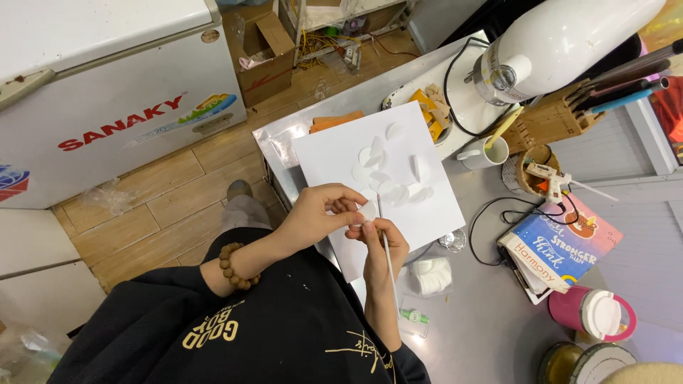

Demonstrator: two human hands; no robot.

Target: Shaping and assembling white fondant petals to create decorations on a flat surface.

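— Left hand (320, 213), what's it doing?
— Fingers curled, pinching a small white petal-shaped piece (368, 210) at the fingertips.
— And the right hand (383, 245)?
— Closed around a thin white stick (386, 249), just beside the left, its fingertips meeting the same piece; the stick's tip seems to touch it, though that's hard to see.
— Beyond the hands?
— A white sheet (327, 153) with loose white petals (388, 174). Further right, a white cup (484, 154), a glue gun (548, 176), a book (569, 245).
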